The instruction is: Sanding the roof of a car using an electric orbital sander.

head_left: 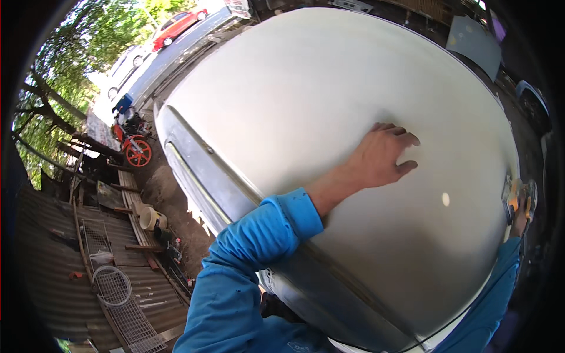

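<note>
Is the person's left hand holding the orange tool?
No, the right hand grips the orange tool, while the left hand is over the pale panel.

A left arm in a blue fabric sleeve (253, 247) reaches diagonally across the frame, its bare left hand (382, 156) palm down, empty, fingers bent and thumb held apart. At far right, a right arm in a matching blue sleeve (488, 300) stretches forward, its bare right hand (519, 222) gripping, partly hidden.

Off-white panel (329, 88), blue sleeves (235, 270), orange-yellow tool (515, 197), red car (175, 28)
</note>
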A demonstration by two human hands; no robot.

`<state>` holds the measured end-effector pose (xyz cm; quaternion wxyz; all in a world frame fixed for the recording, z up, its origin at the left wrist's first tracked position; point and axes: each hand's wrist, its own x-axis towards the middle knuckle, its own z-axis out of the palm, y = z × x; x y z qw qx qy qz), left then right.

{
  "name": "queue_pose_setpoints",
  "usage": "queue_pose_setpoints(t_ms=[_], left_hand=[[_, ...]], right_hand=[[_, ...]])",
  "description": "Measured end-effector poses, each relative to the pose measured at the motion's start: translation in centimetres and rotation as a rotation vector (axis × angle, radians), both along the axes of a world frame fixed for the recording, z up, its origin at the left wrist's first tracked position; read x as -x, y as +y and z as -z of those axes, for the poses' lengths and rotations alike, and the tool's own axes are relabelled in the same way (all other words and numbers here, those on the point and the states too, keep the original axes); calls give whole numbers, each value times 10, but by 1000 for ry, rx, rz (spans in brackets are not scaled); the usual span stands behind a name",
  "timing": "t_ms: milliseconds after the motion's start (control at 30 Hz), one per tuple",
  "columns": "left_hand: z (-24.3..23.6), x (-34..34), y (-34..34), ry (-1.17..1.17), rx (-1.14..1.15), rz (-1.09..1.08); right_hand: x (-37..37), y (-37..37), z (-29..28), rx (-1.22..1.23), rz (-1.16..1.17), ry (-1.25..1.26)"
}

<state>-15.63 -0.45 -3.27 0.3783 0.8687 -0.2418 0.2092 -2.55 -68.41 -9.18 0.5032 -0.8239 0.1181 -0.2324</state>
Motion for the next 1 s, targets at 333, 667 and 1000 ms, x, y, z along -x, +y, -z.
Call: queue_pose_setpoints(t_ms=[333,667,1000], left_hand=[[-3,-32,6,-63,55,5],[-14,-86,11,41,47,-37],[-38,-169,-3,87,50,-26]], right_hand=[[59,150,-50,61,113,-76],[112,243,-95,220,29,8],[140,268,-117,253,153,132]])
